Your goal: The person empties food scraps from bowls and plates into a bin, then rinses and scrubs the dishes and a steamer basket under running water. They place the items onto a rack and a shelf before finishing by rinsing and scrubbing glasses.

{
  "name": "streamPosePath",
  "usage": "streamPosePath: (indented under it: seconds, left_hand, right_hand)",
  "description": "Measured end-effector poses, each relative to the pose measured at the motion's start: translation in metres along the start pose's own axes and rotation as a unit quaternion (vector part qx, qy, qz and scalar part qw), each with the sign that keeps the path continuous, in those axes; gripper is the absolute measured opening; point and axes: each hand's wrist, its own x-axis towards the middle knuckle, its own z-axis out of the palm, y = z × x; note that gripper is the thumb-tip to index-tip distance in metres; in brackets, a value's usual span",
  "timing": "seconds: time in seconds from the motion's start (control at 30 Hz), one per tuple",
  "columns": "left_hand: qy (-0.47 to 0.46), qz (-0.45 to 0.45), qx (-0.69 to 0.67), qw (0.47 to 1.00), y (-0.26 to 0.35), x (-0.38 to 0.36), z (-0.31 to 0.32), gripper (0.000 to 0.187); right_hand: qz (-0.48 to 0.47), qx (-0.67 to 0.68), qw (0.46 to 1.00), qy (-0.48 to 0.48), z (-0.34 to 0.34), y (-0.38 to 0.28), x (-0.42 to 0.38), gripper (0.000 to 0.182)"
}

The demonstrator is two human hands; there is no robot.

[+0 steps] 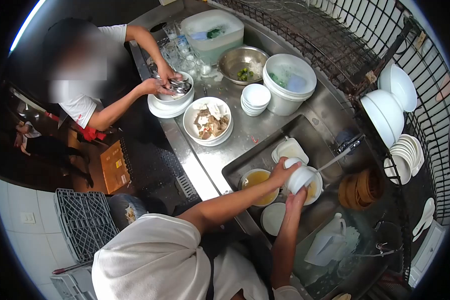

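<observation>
White bowl [299, 180] is in both hands over the sink [312, 131], tipped, probably so that the stream from the tap [349, 144] can reach it. Left of the sink, a co-worker holds cutlery [180, 86] over another bowl, and a scrap bowl [187, 119] sits on plates, perhaps to save counter space. Inside the sink's left part, a bowl of yellowish liquid [259, 178] lies beneath the left forearm, leaving little room below. The left hand [283, 173] clamps its fingers on the white bowl's left side; the right hand [297, 198] clamps the lower rim, perhaps to steady the tilt. Whether each hand's fingers touch one another, I cannot tell. A wider bowl [319, 187] sits close under the work; toward the sink's right edge, some open room separates it from the bamboo steamers [357, 190].
</observation>
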Motion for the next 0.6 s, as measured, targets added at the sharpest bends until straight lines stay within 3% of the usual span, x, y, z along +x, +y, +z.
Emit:
streamPosePath:
  seconds: [0.1, 0.17, 0.23, 0.3, 0.43, 0.5, 0.57, 0.6]
  left_hand:
    - [0.049, -0.042, 0.216, 0.974, 0.112, -0.046, -0.060, 0.077]
    - [0.049, -0.035, 0.235, 0.970, 0.151, -0.050, -0.102, 0.075]
    - [0.103, 0.121, 0.247, 0.956, 0.175, -0.049, -0.142, 0.071]
    - [0.159, 0.187, 0.268, 0.932, 0.207, -0.041, -0.184, 0.071]
    - [0.110, 0.234, 0.165, 0.952, 0.262, 0.002, -0.272, 0.081]
    - [0.050, 0.173, 0.159, 0.971, 0.282, 0.027, -0.311, 0.086]
    - [-0.027, 0.148, 0.117, 0.982, 0.280, 0.068, -0.348, 0.073]
    - [-0.034, 0.090, 0.124, 0.988, 0.285, 0.079, -0.359, 0.069]
  right_hand:
    - [0.022, -0.032, 0.997, -0.070, 0.052, 0.002, -0.017, 0.051]
    - [0.001, -0.100, 0.990, -0.098, 0.110, -0.008, -0.029, 0.049]
    - [0.007, -0.116, 0.989, -0.089, 0.173, -0.007, -0.038, 0.047]
    - [-0.008, -0.149, 0.984, -0.099, 0.230, 0.007, -0.039, 0.048]
    - [-0.033, -0.176, 0.973, -0.145, 0.344, 0.035, -0.044, 0.042]
    - [0.018, -0.142, 0.979, -0.146, 0.395, 0.046, -0.045, 0.036]
    - [0.016, -0.241, 0.958, -0.157, 0.422, 0.067, -0.022, 0.045]
    - [0.026, -0.314, 0.936, -0.154, 0.432, 0.073, -0.011, 0.046]
